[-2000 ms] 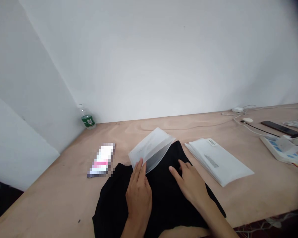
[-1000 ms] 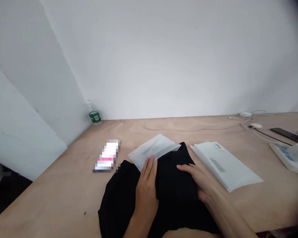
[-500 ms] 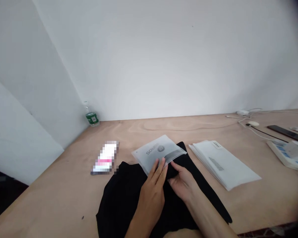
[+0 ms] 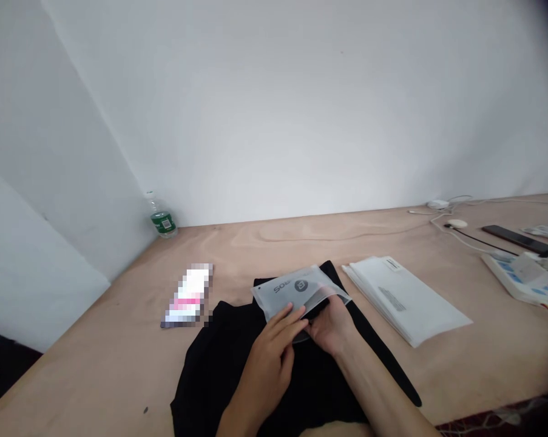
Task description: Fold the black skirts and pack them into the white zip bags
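Note:
A frosted plastic bag (image 4: 287, 291) with a dark printed logo lies over a black garment (image 4: 228, 352) spread on the table in front of me. Its mouth gapes towards my hands. My left hand (image 4: 274, 343) pinches the near left edge of the bag, fingers pressed together on the film. At the mouth, my right hand (image 4: 335, 325) is closed on the bag's edge, with the thumb side under the upper film and partly showing through it. Something black shows inside the opening; I cannot tell whether it is cloth in the bag or the garment behind it. Some right fingertips are hidden.
Several similar frosted bags (image 4: 405, 297) lie stacked to the right. A phone with a blurred screen (image 4: 189, 294) lies left. The water bottle (image 4: 163, 218) stands by the wall corner. A power strip (image 4: 514, 279), cables and a dark phone (image 4: 517, 238) are at far right.
The bag has turned slightly and its mouth now gapes wider. My right hand has moved further into the opening, under the film. My left hand has shifted a little down and left.

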